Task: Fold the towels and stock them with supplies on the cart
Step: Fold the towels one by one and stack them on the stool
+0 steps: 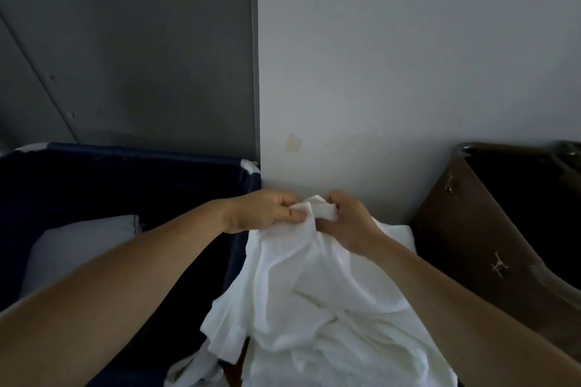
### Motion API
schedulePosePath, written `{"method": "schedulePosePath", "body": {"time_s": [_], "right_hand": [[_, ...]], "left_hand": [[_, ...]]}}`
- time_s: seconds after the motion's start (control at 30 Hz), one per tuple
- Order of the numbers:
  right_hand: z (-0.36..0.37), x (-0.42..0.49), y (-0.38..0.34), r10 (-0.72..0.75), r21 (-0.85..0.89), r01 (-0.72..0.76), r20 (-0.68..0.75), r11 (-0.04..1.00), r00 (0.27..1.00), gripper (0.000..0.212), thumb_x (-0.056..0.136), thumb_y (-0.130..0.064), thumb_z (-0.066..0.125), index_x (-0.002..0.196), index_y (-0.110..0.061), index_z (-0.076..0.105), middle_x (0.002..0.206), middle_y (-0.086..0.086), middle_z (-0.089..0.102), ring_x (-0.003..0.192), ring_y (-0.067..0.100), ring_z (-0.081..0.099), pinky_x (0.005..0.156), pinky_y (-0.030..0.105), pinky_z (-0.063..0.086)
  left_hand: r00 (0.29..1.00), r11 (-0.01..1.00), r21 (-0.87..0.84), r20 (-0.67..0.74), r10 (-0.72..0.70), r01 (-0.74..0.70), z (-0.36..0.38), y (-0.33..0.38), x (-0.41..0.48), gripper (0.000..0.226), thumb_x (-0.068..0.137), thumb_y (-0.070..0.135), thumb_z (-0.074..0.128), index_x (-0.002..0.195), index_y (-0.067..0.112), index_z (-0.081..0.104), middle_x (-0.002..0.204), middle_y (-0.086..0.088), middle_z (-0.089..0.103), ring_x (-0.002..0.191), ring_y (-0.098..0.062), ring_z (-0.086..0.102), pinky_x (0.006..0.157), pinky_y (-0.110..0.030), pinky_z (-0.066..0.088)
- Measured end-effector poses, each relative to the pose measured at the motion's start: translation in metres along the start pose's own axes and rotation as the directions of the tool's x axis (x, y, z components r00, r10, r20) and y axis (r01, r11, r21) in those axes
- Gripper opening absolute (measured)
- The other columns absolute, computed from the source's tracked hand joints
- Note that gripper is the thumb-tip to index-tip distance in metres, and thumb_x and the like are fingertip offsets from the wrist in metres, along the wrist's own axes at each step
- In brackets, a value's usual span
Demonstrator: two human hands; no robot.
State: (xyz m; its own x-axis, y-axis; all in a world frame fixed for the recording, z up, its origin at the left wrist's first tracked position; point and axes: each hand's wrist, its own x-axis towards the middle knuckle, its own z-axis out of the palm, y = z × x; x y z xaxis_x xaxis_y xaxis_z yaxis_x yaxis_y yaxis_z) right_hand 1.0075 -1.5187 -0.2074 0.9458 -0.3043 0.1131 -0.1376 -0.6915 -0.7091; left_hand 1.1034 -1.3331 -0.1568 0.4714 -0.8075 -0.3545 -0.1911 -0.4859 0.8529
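A white towel (301,286) hangs crumpled from both my hands in front of the wall, its lower part bunched over more white cloth at the bottom of the view. My left hand (264,210) pinches the towel's top edge between thumb and fingers. My right hand (345,220) grips the same edge just to the right, fingers curled round a fold. The two hands are almost touching. The cart's surface is hidden under the cloth.
A dark blue fabric bin (132,179) stands at the left with a pale grey cushion (81,248) inside. A brown container (490,229) with metal clasps stands at the right. A grey panel (132,41) and a white wall (408,72) rise behind.
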Motion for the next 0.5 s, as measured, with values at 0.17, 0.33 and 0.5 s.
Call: {"method": "schedulePosePath", "body": {"time_s": [0.17,0.33,0.5], "right_hand": [[-0.042,-0.016,-0.033,-0.127,-0.138,0.116,-0.072,0.984,0.989,0.027,0.075,-0.044,0.082,0.073,-0.043,0.056,0.076,-0.02,0.057,0.076,-0.015,0.052,0.063,0.004,0.037],[-0.07,-0.034,-0.048,-0.066,-0.099,0.036,-0.316,0.994,0.947,0.032,0.076,-0.03,0.082,0.068,-0.035,0.052,0.06,-0.013,0.054,0.057,0.001,0.049,0.055,0.017,0.036],[-0.09,-0.051,-0.072,0.005,0.098,0.043,-0.439,0.994,0.898,0.023,0.071,-0.026,0.076,0.067,-0.021,0.054,0.066,-0.009,0.054,0.061,0.009,0.048,0.056,0.025,0.037]], "left_hand": [[0.988,0.937,0.325,-0.034,0.15,-0.131,-0.002,0.032,-0.017,0.041,0.099,0.043,0.055,0.112,0.006,0.066,0.109,-0.013,0.068,0.101,-0.03,0.065,0.088,-0.04,0.053],[0.929,0.828,0.487,-0.084,0.36,-0.277,-0.016,0.063,-0.029,0.041,0.1,0.041,0.054,0.109,0.003,0.065,0.109,-0.014,0.066,0.1,-0.029,0.062,0.088,-0.04,0.05],[0.938,0.799,0.515,0.034,0.344,-0.311,-0.006,0.075,-0.036,0.038,0.098,0.042,0.057,0.132,0.024,0.06,0.137,0.013,0.055,0.12,-0.006,0.052,0.099,-0.019,0.039]]}}
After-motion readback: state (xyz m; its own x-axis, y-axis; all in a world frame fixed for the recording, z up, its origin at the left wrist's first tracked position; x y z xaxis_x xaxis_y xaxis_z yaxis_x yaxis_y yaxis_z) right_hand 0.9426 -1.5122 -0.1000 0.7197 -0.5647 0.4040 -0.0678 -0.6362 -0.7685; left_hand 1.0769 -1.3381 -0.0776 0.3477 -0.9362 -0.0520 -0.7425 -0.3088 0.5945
